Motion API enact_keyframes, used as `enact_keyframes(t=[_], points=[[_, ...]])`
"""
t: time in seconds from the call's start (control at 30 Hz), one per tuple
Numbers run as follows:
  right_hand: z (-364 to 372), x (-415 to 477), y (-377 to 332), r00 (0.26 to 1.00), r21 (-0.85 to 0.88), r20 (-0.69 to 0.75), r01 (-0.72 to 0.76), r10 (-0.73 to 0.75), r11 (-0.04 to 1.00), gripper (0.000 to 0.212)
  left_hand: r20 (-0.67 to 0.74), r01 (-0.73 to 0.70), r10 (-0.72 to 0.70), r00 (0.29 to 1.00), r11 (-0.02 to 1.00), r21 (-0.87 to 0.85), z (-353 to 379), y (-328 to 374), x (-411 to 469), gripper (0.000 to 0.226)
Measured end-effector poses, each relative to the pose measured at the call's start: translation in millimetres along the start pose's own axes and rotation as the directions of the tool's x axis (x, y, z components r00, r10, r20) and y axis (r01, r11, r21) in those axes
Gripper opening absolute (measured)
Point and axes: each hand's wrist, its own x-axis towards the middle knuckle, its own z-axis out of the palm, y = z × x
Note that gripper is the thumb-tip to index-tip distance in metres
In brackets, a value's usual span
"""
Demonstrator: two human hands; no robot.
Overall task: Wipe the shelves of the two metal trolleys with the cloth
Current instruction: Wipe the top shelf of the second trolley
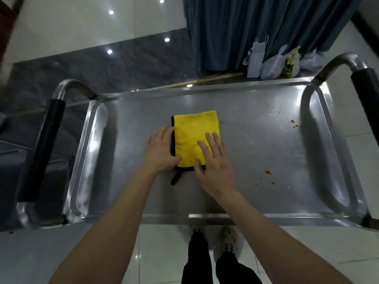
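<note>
A folded yellow cloth [192, 132] with a black edge lies flat near the middle of the top shelf [256, 156] of a metal trolley. My left hand [160, 148] rests with straight fingers against the cloth's left edge, thumb on its near corner. My right hand [213, 160] lies flat on the cloth's near right part, fingers spread. Orange spots [267, 172] and more specks [292, 121] mark the shelf on the right. Only one trolley is plainly in view.
The trolley has tubular handles with black grips at the left [41, 148] and right [367, 93] ends. A dark green curtain [256, 27] hangs behind, with plastic bags [281, 64] on the floor beside it. My feet [215, 240] stand below the near rim.
</note>
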Motion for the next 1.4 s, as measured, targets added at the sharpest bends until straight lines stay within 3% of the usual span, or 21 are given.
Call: enact_keyframes(t=[0.1,0.2,0.5,0.57,0.63,0.73,0.8,0.97,1.1,1.17,1.27,1.4], points=[[23,60,-5,0.982,-0.171,0.189,0.032,0.001,0.985,0.063,0.213,-0.019,-0.014,0.977,0.988,0.152,-28,-24,35,0.15],[45,78,2,0.94,-0.311,0.339,0.075,0.037,0.947,0.075,0.282,-0.058,-0.02,0.959,0.963,0.265,-46,-30,71,0.171],[44,122,55,0.94,-0.332,0.341,0.109,0.012,0.937,0.073,0.325,-0.133,0.051,0.944,0.962,0.236,-41,-26,102,0.167],[24,150,96,0.945,-0.383,0.31,0.021,0.107,0.924,0.074,0.324,-0.135,0.057,0.944,0.965,0.224,-42,-29,106,0.167],[0,172,134,0.922,-0.446,0.252,-0.157,0.292,0.881,0.076,0.328,-0.143,0.069,0.942,0.968,0.207,-41,-30,107,0.167],[0,183,138,0.884,-0.491,0.124,-0.34,0.451,0.802,0.079,0.327,-0.13,0.059,0.943,0.971,0.2,-39,-32,108,0.168],[22,185,108,0.896,-0.482,0.119,-0.325,0.428,0.814,0.082,0.318,-0.109,0.041,0.947,0.973,0.202,-39,-36,105,0.17],[65,186,44,0.931,-0.412,0.316,-0.038,0.182,0.911,0.081,0.315,-0.073,0.003,0.949,0.975,0.21,-43,-55,96,0.172],[57,184,65,0.92,-0.347,0.391,0.134,0.013,0.928,0.074,0.329,-0.073,0.009,0.944,0.98,0.184,-50,-72,94,0.17],[30,179,106,0.936,-0.371,0.348,0.08,0.058,0.925,0.072,0.343,-0.081,0.014,0.939,0.98,0.18,-52,-73,96,0.17],[-15,166,170,0.934,-0.471,0.235,-0.132,0.268,0.872,0.074,0.359,-0.081,-0.005,0.933,0.971,0.224,-58,-64,100,0.171],[-25,163,180,0.913,-0.525,0.192,-0.214,0.36,0.824,0.077,0.331,-0.11,0.015,0.943,0.956,0.272,-62,-15,108,0.167]])
